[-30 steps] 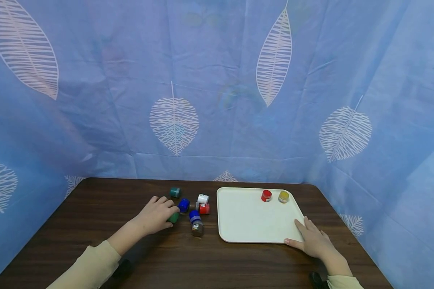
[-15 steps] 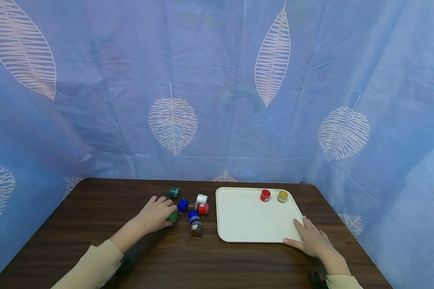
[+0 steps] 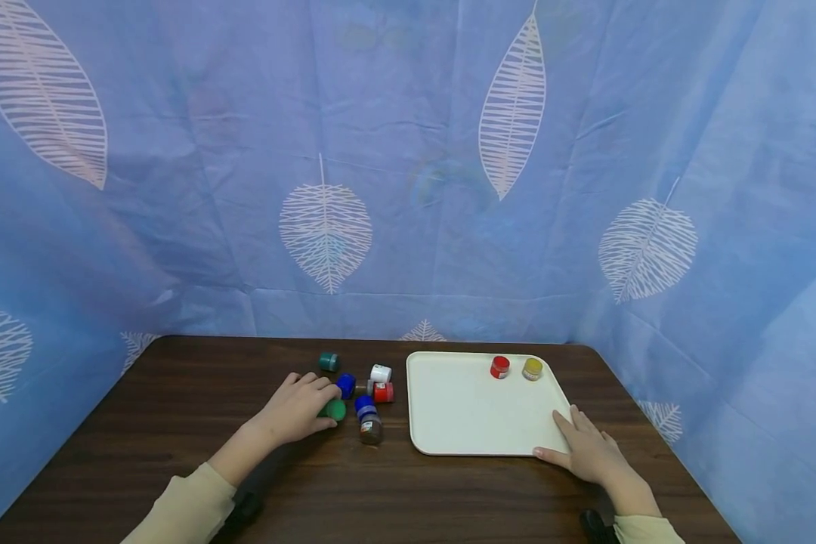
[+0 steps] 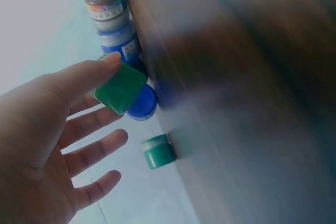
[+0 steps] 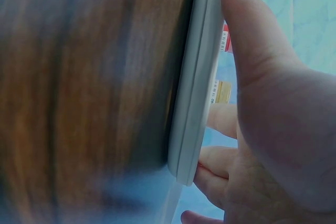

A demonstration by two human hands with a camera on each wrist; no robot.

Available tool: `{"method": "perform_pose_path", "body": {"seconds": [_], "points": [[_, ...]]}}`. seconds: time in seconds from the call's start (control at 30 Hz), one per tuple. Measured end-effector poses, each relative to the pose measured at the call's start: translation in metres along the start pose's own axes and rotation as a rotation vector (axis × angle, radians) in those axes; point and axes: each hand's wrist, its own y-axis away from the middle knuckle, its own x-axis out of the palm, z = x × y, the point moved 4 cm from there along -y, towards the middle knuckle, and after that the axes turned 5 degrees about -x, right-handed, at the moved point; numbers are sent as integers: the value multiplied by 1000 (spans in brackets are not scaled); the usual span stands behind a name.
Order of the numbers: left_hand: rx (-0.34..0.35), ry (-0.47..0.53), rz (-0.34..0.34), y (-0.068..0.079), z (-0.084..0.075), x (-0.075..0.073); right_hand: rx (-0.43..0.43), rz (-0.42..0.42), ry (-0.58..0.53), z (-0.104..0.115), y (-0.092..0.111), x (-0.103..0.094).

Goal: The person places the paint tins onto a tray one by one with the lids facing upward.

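Observation:
My left hand (image 3: 302, 408) pinches a green paint jar (image 4: 122, 88) between thumb and forefinger, while its other fingers are spread in the left wrist view. In the head view, the jar's green lid faces right, beside a loose cluster of jars. Nearest to it are a blue jar (image 3: 345, 385), a second blue jar (image 3: 365, 406) and a dark brown jar (image 3: 371, 432). At the front right corner of a white tray (image 3: 476, 427), my right hand (image 3: 591, 453) rests with extended fingers along the side and its thumb at the front edge.
A red jar (image 3: 499, 367) and a yellow jar (image 3: 533, 369) stand towards the tray's back right. Between left hand and tray lie a white jar (image 3: 381, 374) and another red jar (image 3: 384, 392). A teal jar (image 3: 329, 362) sits farther back on the wooden table (image 3: 143, 423).
The left hand has shifted slightly to the right with the green jar, whose lid now shows more beyond the fingers. The right hand and the tray have stayed put.

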Motion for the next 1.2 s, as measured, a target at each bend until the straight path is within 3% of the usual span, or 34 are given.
{"method": "perform_pose_path", "body": {"seconds": [0.27, 0.5, 0.97, 1.2], "points": [[1, 40, -39, -6, -12, -5, -4, -2, -9, -1, -2, 1], [3, 88, -49, -21, -26, -11, 3, -5, -15, -3, -3, 2], [44, 184, -106, -63, -60, -19, 13, 8, -6, -5, -5, 5], [-4, 242, -106, -89, -75, -23, 13, 13, -4, -7, -5, 6]]}}
